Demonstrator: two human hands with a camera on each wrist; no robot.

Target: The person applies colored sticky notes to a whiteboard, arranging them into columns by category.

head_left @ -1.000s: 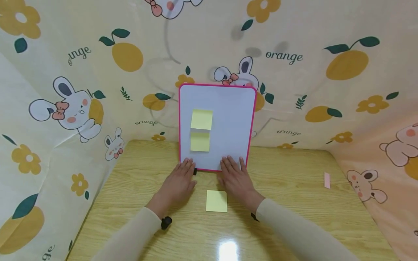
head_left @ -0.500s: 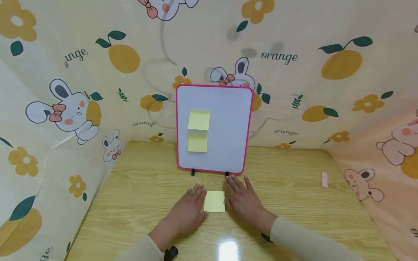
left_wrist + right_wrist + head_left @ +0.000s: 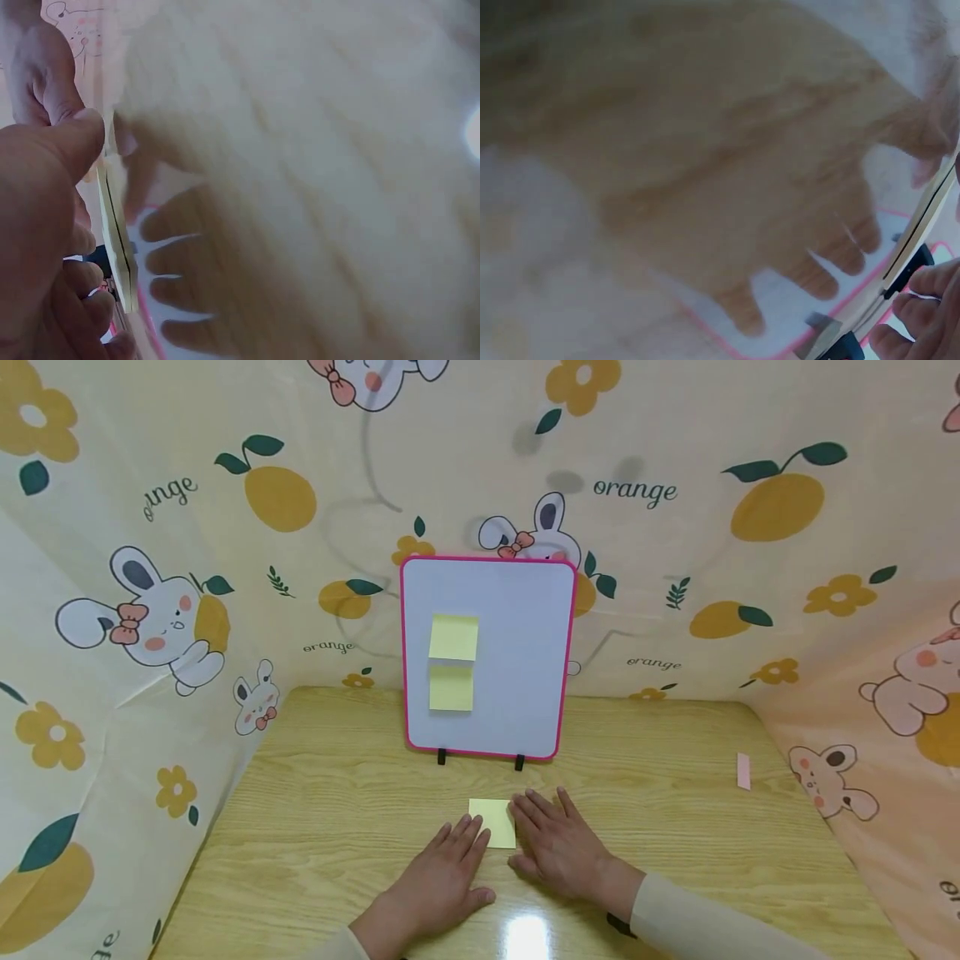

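A pale yellow sticky note pad (image 3: 497, 818) lies on the table in front of the whiteboard. My left hand (image 3: 444, 878) lies palm down, and its fingertips overlap the pad's lower left part. On the other side, my right hand (image 3: 562, 845) lies palm down with its fingertips at the pad's right edge. Both hands have fairly straight fingers, and neither grips anything. The left wrist view shows the pad (image 3: 116, 232) edge-on beside the left thumb. Behind stands the pink-framed whiteboard (image 3: 517, 660), bearing an upper yellow note (image 3: 453, 637) and a lower one (image 3: 451, 688).
Two small black feet, left (image 3: 442, 757) and right (image 3: 519, 763), support the whiteboard. A small pink strip (image 3: 743, 772) lies on the right of the glossy wooden table (image 3: 637, 760). Patterned cloth (image 3: 337, 485) surrounds the table at the back and sides.
Both hands have drawn back from the whiteboard's lower edge towards the person. They are now at the sticky note pad, left fingertips over it. The whiteboard's feet have come into view.
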